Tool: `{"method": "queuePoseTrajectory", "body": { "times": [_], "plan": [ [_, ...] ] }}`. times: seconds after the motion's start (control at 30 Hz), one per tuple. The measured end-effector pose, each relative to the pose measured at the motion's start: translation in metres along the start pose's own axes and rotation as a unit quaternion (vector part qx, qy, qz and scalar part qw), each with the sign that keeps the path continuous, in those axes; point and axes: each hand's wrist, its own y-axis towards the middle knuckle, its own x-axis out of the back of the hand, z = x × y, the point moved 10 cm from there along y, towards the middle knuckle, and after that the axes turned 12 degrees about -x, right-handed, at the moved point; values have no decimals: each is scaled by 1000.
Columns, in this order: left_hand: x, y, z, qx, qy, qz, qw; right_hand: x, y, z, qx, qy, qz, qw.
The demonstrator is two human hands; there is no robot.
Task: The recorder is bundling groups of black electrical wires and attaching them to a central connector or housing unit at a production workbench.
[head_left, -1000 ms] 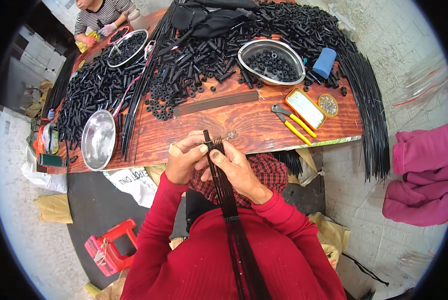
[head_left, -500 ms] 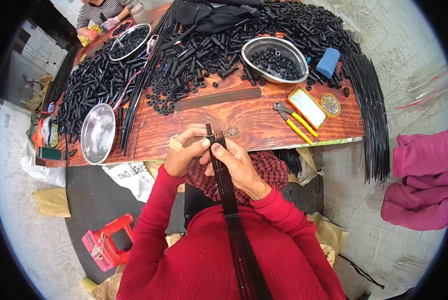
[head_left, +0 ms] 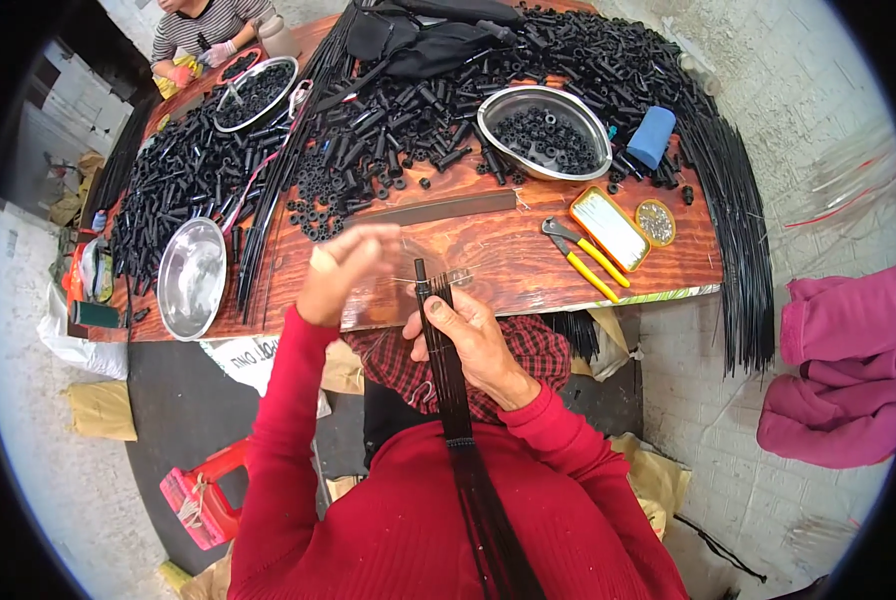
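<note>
A long bundle of thin black rods (head_left: 452, 395) runs up my front to the table's near edge, tied across with thin bands. My right hand (head_left: 485, 350) is closed round its upper part, the thumb pressed on top. At the bundle's tip, a short black tube (head_left: 421, 274) stands up on the left side, and a fine pale wire or thread crosses there. My left hand (head_left: 336, 278) is in the air left of the tip, apart from the bundle. Motion smears its fingers, so I cannot see whether it holds anything. A tan wrap covers part of it.
Black tubes and rings (head_left: 408, 130) heap across the wooden table (head_left: 468, 225). Yellow-handled pliers (head_left: 580, 260), a yellow tin (head_left: 608, 232), a metal bowl of rings (head_left: 546, 140) and another metal bowl (head_left: 192, 280) stand around. A person (head_left: 203, 35) sits far left. A red stool (head_left: 208, 495) stands below.
My left hand has let go of the bundle's tip and moved up and to the left. My right hand keeps its hold on the bundle.
</note>
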Motion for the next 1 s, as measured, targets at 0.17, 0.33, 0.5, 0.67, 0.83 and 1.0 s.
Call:
{"method": "queuePoseTrajectory", "body": {
  "times": [0.17,0.33,0.5,0.67,0.83,1.0],
  "plan": [
    [11,93,16,-48,211,35,976,5,0,-2,5,0,-4,1000],
    [-22,152,28,-205,541,36,815,6,-3,2,16,-5,-15,1000],
    [-47,164,37,-253,689,79,675,11,-9,7,24,6,-20,1000],
    [-34,136,0,-347,626,34,697,16,-9,3,25,9,-23,999],
    [-17,66,43,111,-209,40,971,8,-12,4,22,11,-11,1000],
    [-32,18,29,127,-336,82,929,-6,-6,-3,10,-8,6,1000]
  ]
}}
